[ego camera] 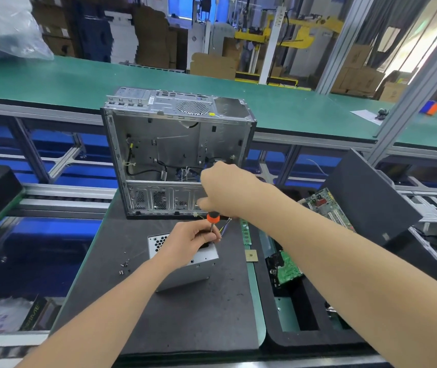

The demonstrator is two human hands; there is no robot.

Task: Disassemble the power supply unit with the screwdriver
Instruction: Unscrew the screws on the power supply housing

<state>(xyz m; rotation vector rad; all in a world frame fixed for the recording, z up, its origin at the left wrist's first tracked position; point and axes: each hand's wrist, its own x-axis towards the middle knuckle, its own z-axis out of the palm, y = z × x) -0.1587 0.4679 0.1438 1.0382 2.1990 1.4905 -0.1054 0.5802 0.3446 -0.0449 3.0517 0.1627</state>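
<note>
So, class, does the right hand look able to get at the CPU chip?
Probably yes: the CPU chip lies uncovered, nearer the person than the right hand, with nothing standing between them.

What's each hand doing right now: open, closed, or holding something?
Left hand: fingers curled round the screwdriver.
Right hand: blurred at the computer case; cannot tell.

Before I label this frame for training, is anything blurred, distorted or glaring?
Head view: the right hand is motion-blurred against the computer case; the left hand and screwdriver look sharper; the wide lens bends the green bench edge; bright glare upper right.
</note>
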